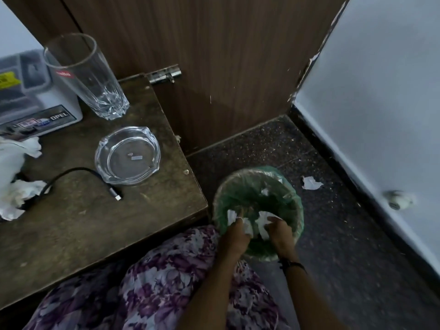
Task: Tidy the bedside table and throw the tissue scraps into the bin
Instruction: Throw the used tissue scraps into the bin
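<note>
While both hands' grip pinches tissue scraps [263, 221] | bin [295, 203]: one | floor scrap [310, 182]: one

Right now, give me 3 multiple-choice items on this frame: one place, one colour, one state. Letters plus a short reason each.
1. Where does the loose tissue scrap on the floor lie?
A. right of the bin
B. inside the ashtray
C. under the glass

2. What colour is the bin liner?
A. red
B. green
C. black

3. What state is the glass in?
A. lying on its side
B. full of water
C. upright and empty

Answers:
1 A, it lies on the floor between the bin and the wall.
2 B, green plastic wraps the rim.
3 C, it stands on the table with nothing inside.
</note>
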A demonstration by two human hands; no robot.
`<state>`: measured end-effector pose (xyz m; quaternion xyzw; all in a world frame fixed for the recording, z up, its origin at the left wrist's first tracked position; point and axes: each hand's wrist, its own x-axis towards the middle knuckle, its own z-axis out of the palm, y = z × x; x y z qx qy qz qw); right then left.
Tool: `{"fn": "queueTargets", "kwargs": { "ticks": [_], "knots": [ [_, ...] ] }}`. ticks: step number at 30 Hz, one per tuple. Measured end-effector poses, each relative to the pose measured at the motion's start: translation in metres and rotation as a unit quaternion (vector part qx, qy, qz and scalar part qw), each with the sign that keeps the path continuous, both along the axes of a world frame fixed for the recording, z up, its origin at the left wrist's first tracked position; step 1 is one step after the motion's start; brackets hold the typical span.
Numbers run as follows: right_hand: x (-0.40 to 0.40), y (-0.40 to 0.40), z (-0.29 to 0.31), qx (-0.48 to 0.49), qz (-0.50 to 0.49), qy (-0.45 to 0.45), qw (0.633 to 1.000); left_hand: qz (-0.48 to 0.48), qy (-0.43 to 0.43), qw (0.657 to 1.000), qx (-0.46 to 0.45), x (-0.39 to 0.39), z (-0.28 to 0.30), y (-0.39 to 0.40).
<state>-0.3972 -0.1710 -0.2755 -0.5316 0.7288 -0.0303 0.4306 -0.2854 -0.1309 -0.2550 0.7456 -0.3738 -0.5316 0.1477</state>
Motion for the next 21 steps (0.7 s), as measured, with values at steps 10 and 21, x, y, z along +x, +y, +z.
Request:
{"fn": "queueTargets", "kwargs": {
  "ticks": [10, 21],
  "knots": [
    [0.036, 0.002, 0.092, -0.211, 0.012, -0.108, 0.971, 0.074, 0.009, 0.985, -0.156, 0.006, 0.072, -0.017],
    [0.156, 0.057, 0.246, -0.335, 0.116, -0.321, 0.878, 0.246, -0.013, 0.877, -0.412, 0.122, 0.239, 0.069]
  ]
}}
